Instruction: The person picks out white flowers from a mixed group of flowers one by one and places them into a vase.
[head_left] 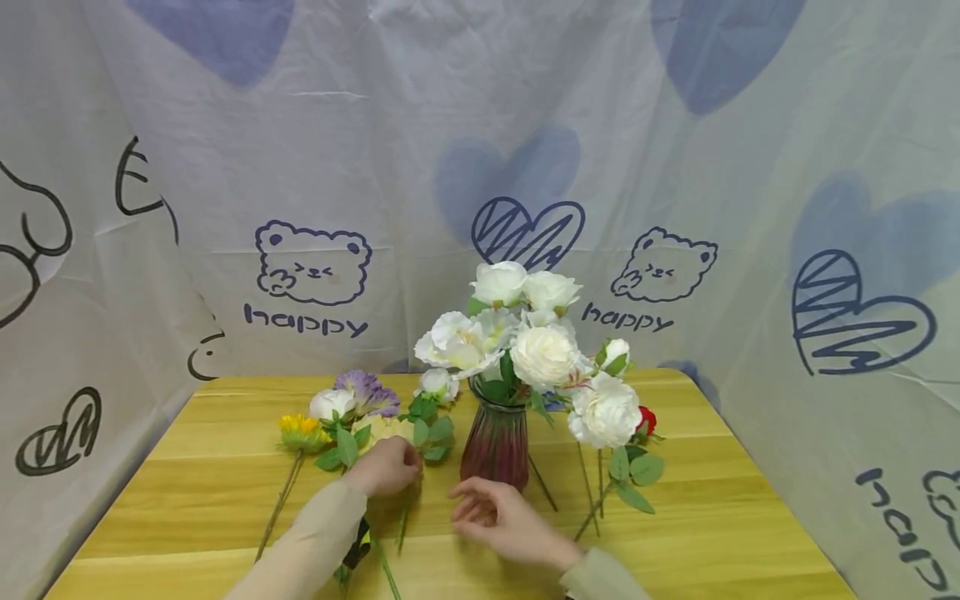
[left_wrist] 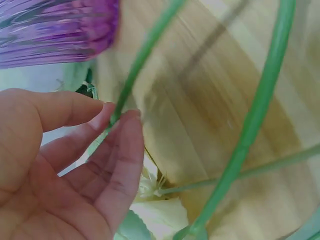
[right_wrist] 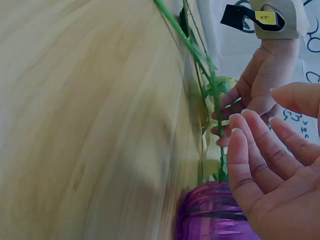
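My left hand (head_left: 386, 468) is over the flowers left of the vase. In the left wrist view its thumb and fingertips pinch a thin green flower stem (left_wrist: 145, 55); which bloom belongs to it cannot be told. A cream flower (head_left: 384, 428) lies just beyond that hand. My right hand (head_left: 513, 523) hovers in front of the vase with loosely bent fingers, holding nothing, as the right wrist view also shows. The ribbed purple-red glass vase (head_left: 495, 454) stands upright, filled with white flowers (head_left: 543, 354).
Left on the wooden table (head_left: 180, 492) lie a yellow flower (head_left: 302, 433), a white rose (head_left: 332, 404) and a purple flower (head_left: 366, 392). To the vase's right are a red flower (head_left: 645, 421) and loose stems. A printed cloth (head_left: 405, 167) hangs behind.
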